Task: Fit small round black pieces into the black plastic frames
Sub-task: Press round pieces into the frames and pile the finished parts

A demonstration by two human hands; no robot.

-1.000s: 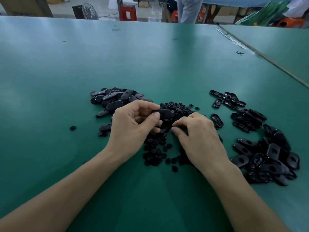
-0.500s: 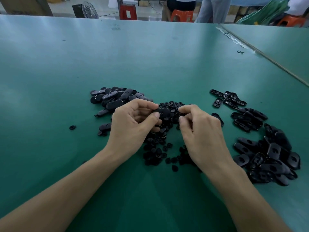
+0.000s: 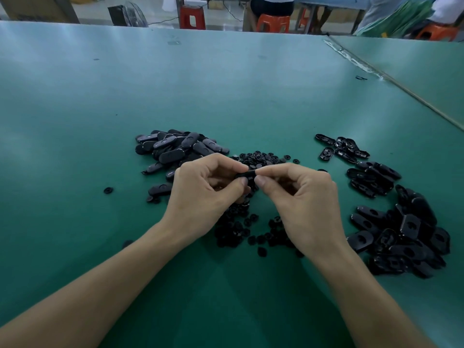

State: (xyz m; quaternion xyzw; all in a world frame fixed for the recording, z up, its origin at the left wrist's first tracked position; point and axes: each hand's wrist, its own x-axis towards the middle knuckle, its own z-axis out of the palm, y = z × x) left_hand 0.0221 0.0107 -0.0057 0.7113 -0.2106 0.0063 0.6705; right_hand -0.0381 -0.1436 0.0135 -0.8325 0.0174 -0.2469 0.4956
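Our left hand point(image 3: 208, 194) grips one frame point(image 3: 247, 175) between thumb and forefinger, held above the pieces point(image 3: 233, 229) that lie on the table at 6 o'clock from it. The frame's long axis runs from 9 to 3 o'clock, so its free end points straight at our right hand point(image 3: 303, 202). That hand comes from 3 o'clock and pinches this end with thumb and forefinger. Whether a piece sits between the fingertips is hidden, so we cannot tell. The frame touches the right fingertips, at their 9 o'clock side. We judge that the coming press must meet the frame's hole, which we do not see.
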